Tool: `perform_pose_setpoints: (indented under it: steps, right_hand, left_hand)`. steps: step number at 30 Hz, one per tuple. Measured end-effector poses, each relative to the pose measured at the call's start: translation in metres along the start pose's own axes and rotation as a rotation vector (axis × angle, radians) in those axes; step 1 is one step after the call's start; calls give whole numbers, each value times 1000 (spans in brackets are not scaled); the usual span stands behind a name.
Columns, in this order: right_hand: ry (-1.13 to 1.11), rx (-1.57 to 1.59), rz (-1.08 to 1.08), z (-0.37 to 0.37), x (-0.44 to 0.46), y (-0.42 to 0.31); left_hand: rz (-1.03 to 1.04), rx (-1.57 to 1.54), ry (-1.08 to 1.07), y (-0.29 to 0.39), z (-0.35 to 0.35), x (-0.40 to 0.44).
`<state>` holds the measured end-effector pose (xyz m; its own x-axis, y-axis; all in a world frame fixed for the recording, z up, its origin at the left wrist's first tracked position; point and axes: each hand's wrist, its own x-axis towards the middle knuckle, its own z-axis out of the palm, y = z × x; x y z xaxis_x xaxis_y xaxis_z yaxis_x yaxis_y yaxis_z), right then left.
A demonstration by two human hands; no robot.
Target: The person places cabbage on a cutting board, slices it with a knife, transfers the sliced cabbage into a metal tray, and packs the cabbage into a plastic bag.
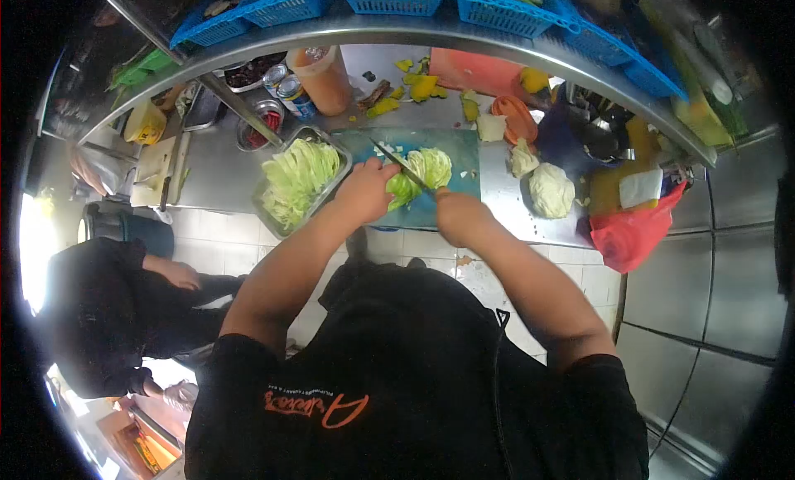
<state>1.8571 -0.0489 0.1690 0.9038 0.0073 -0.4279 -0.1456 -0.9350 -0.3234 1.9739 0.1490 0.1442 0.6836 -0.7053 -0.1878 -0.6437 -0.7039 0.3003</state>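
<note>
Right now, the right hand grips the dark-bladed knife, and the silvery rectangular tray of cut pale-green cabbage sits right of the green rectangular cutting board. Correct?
Not quite: the head view shows the silvery rectangular tray of cabbage left of the green cutting board, not right. The right hand does grip the dark-bladed knife.

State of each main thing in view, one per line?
Cabbage on cutting board: partly cut
Knife: held, blade across cabbage
Right hand: closed on knife
Left hand: on cabbage
Tray: filled with cut leaves
Cabbage head: looks whole
Steel bowl: holding red pieces
</note>
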Motion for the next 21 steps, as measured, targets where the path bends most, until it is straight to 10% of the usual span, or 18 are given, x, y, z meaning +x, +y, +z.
perform_pose_setpoints:
  steps: [21]
  right_hand:
    - [-85,91,-25,0,46,-2]
  left_hand:
    - [-80,-75,124,-4,9,-2]
